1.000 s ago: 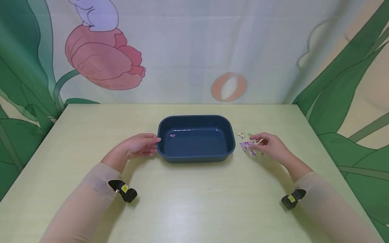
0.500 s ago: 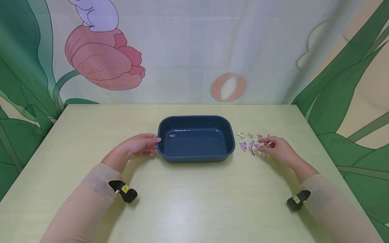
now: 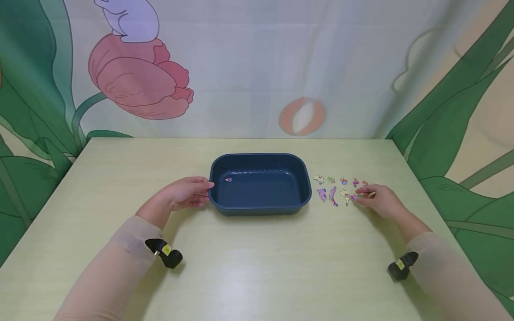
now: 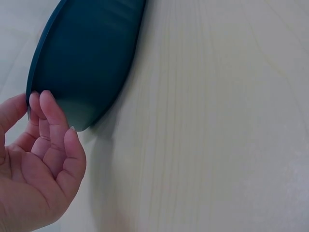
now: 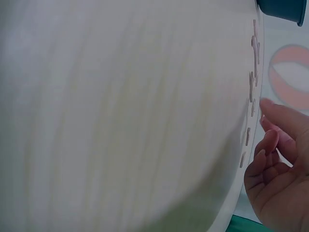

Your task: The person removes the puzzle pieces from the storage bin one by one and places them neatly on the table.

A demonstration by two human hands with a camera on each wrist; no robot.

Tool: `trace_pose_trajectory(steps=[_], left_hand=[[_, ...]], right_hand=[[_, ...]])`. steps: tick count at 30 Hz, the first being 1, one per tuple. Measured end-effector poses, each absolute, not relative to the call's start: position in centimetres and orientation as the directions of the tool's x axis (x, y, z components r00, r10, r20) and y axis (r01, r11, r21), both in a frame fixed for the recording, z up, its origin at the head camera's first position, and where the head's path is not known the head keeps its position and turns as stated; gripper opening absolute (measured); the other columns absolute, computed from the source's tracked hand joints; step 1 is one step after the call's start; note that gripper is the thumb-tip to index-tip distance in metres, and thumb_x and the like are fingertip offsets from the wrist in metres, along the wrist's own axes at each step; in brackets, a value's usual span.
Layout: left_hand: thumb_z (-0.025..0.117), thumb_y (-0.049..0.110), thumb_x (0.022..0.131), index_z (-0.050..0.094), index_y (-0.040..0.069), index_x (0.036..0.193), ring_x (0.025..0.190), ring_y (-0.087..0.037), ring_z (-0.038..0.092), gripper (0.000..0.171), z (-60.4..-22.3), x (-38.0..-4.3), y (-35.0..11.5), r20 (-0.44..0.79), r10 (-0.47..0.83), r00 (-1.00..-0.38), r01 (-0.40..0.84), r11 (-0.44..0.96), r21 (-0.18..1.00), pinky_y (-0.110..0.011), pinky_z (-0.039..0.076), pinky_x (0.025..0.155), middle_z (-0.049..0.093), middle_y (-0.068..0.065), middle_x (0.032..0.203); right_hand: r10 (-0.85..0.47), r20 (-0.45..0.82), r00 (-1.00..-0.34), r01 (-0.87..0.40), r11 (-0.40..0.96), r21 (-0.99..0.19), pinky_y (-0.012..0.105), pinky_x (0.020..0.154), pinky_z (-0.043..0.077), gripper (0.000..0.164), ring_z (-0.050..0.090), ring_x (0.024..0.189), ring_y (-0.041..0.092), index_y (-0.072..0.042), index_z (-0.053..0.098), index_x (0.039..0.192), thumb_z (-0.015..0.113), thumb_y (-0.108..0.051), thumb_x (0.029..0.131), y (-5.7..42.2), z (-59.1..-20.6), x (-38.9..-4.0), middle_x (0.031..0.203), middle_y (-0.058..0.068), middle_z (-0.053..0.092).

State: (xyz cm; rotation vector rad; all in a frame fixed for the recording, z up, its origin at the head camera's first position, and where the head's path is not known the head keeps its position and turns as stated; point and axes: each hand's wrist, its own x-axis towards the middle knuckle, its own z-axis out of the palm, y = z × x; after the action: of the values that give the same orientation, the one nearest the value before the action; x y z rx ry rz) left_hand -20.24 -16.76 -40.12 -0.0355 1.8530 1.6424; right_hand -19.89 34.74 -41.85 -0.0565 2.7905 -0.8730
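A dark blue rectangular tub (image 3: 260, 210) stands in the middle of the table, with one small purple piece (image 3: 228, 179) on its floor. At its left end my left hand (image 3: 188, 193) pinches the rim, thumb outermost in the left wrist view and fingertips against the wall (image 4: 82, 53). To the right of the tub, my right hand (image 3: 379, 199) holds a small flat purple cut-out piece (image 3: 353, 197) at its fingertips. Several cut-outs lie near it in two rough rows, including a cream one (image 3: 345, 196), a long purple one (image 3: 333, 196) and a green one (image 3: 331, 179).
The pale wooden table (image 3: 257, 267) reaches back to a printed curtain (image 3: 241, 67). Seen nearly edge-on in the right wrist view, the cut-outs (image 5: 251, 87) look thin and flat. Each sleeve carries a small black camera (image 3: 163, 253).
My right hand has moved rightward over the rows with the purple piece at its fingertips, uncovering more cut-outs. My left hand stays on the tub's rim.
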Motion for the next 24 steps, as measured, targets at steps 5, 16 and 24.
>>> trace_pose_trajectory(steps=[5,16,24], left_hand=[[0.05,0.023,0.097,0.052,0.003,0.094,0.075,-0.016,0.056,0.021,-40.1,-20.3,-16.8,-0.478,0.381,-0.791,-0.416,0.237,0.878,-0.027,0.047,0.07,0.057,-0.003,0.078],[0.051,0.023,0.097,0.054,0.006,0.089,0.075,-0.018,0.056,0.019,-40.3,-20.4,-16.5,-0.47,0.364,-0.804,-0.4,0.254,0.881,-0.027,0.047,0.069,0.056,-0.002,0.076],[0.051,0.025,0.097,0.054,0.009,0.087,0.075,-0.018,0.056,0.019,-40.1,-20.3,-16.5,-0.472,0.362,-0.804,-0.402,0.255,0.879,-0.028,0.047,0.069,0.057,-0.001,0.076]], right_hand=[[-0.065,-0.243,-0.968,0.079,0.84,-0.537,0.036,0.073,0.039,0.039,0.046,0.092,0.03,0.001,0.058,0.117,0.066,-0.023,0.088,35.0,-42.1,-20.2,0.101,0.016,0.052],[-0.026,-0.283,-0.959,0.13,0.847,-0.516,0.037,0.075,0.038,0.039,0.045,0.091,0.029,0.003,0.056,0.118,0.065,-0.022,0.089,35.1,-42.4,-20.7,0.1,0.016,0.052],[-0.043,-0.211,-0.977,0.08,0.838,-0.54,0.03,0.065,0.041,0.042,0.048,0.088,0.028,0.0,0.056,0.123,0.064,-0.024,0.089,33.3,-40.9,-20.8,0.106,0.017,0.051]])
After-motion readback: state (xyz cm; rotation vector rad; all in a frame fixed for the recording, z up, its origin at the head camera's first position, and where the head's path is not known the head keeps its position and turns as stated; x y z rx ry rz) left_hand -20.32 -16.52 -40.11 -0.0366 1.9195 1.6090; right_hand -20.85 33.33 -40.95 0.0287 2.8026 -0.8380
